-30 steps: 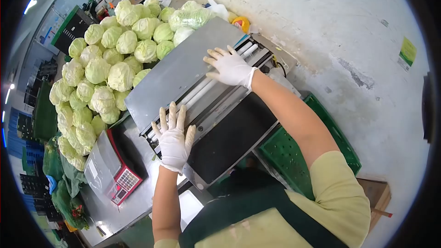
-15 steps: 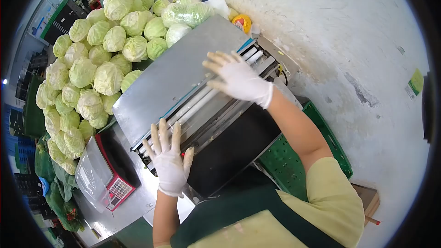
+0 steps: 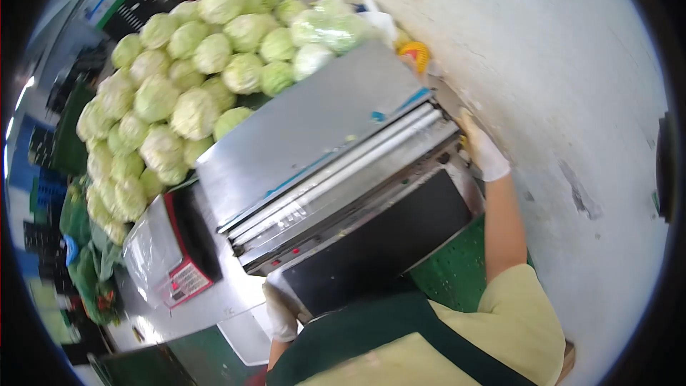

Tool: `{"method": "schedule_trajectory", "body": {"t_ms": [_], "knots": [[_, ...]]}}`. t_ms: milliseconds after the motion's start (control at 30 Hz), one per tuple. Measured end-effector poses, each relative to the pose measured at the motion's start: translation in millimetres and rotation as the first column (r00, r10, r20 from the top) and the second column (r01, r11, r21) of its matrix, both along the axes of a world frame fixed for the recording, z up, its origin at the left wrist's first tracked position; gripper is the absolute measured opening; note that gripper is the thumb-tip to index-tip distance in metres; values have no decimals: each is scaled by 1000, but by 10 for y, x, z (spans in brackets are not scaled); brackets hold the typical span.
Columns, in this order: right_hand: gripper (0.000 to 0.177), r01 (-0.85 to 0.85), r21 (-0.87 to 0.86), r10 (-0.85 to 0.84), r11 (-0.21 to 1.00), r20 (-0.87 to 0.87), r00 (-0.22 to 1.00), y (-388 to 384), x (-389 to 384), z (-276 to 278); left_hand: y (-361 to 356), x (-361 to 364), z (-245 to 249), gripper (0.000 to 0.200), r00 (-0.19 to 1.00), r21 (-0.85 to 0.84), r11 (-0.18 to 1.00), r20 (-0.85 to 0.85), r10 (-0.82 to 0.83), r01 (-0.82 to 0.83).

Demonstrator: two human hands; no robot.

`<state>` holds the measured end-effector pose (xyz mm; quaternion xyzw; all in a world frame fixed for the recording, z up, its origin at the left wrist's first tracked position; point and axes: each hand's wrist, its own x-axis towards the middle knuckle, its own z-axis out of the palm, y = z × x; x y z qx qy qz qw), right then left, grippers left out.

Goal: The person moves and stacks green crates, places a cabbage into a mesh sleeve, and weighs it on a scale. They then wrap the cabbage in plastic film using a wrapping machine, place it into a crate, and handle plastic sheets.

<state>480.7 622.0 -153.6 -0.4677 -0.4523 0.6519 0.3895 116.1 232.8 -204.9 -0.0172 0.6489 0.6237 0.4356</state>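
Note:
My right hand (image 3: 486, 151), in a white glove, is at the right end of a steel film wrapping machine (image 3: 300, 129), its fingers closed against the machine's side. At the machine's near left corner, my gloved left hand (image 3: 281, 314) grips the side edge; its fingers are partly hidden. Between my hands lie the machine's white film rollers (image 3: 343, 179) and the black plate (image 3: 379, 243) in front of them. Small green scraps and a blue piece stick to the steel top.
A large heap of cabbages (image 3: 196, 111) is piled behind and left of the machine. A red scale (image 3: 191, 282) under clear plastic stands at left. A green crate (image 3: 457, 271) sits below at right, beside the white wall (image 3: 572, 64). A netted orange-yellow fruit (image 3: 414, 55) lies at the back.
Both hands have left the space over the rollers. My right hand moved outward to the machine's right end, and my left came down to its near left corner. The view shifted slightly.

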Motion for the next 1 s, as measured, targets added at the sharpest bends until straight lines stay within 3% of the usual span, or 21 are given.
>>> {"method": "schedule_trajectory", "body": {"t_ms": [67, 133, 233, 267, 300, 400, 500, 600, 667, 733, 800, 833, 933, 1000], "knots": [[61, -24, 56, 20, 998, 71, 997, 43, 29, -57, 185, 99, 444, 53, 965, 88, 985, 202, -165, 150], [59, -58, 68, 51, 996, 95, 994, 11, -16, 48, 245, 63, 290, 56, 974, 165, 985, 206, -91, 57], [52, -60, 1, 60, 998, 80, 995, -59, -131, -14, -66, -152, -97, 57, 983, 20, 1000, 184, -22, 18], [50, -29, -22, 31, 999, 76, 997, -49, -129, -34, -129, -225, -184, 55, 984, 45, 999, 175, -11, 4], [48, -92, -15, 93, 996, 52, 994, -61, -166, -20, -112, -248, -111, 52, 988, 15, 1000, 154, -9, 7], [51, -117, 211, 114, 971, 25, 993, -71, -313, -191, -60, -292, 211, 53, 998, -145, 989, 60, -20, 28], [53, -207, 29, 202, 978, 135, 970, -57, -353, -196, -156, -377, 247, 57, 999, -106, 994, 28, -35, 38], [63, -296, 89, 276, 951, 185, 943, 20, -362, -164, -353, -534, 33, 61, 994, -78, 991, -21, -107, 105], [59, -375, 43, 364, 926, 162, 917, 136, -348, -97, -679, -820, -394, 62, 984, -96, 982, -60, -167, 161], [57, -450, -14, 446, 893, 176, 878, 288, -326, 39, -487, -763, -240, 59, 913, -70, 994, -394, -107, 86], [58, -528, -82, 532, 845, 220, 818, 536, -315, 273, -276, -766, 461, 46, 952, -108, 990, -301, 54, -90], [60, -623, -19, 591, 782, 343, 731, 839, -301, 277, -234, -816, 722, 50, 883, -48, 995, -467, 52, -85], [66, -475, 297, 291, 829, 496, 818, 1229, -663, 595, -37, -1131, 1160, 51, 609, 54, 996, -788, 86, -71], [75, -496, 370, 218, 785, 585, 781, 1503, -1021, 747, 257, -1146, 1489, 50, 513, 9, 999, -858, 26, -36]]}}
